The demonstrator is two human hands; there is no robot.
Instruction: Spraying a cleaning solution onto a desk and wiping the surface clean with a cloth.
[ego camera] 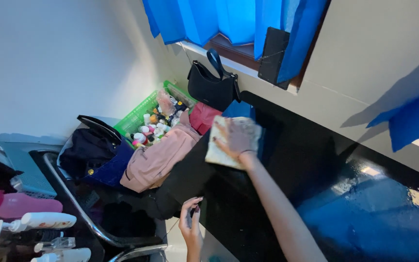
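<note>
Cloth (221, 150), pale cream and a little rumpled, lies flat on the black glossy surface (292, 160), close to that surface's far left end. It looks soft and thin, roughly rectangular, with one edge showing below the hand and a corner sticking out toward the window side. The right hand (238, 138) presses down on top of it with fingers spread wide, palm flat; its grip is open and closes around nothing, merely resting on the fabric. The fingernails look dark. The left hand (190, 218) hangs lower, beside the near edge of the surface, with fingers loosely curled and fingertips drawn together; whether it holds anything small I cannot tell.

Just beyond the cloth sits a heap of clothing: a pink garment (153, 157), a red piece (203, 116) and a dark navy one (100, 155). Behind these stands a green basket (136, 114) filled with small bottles and jars. A black handbag (213, 87) leans against the wall below the blue curtain (219, 19). At the far left stand a pink bottle (13, 205) and a white tube (47, 221).
</note>
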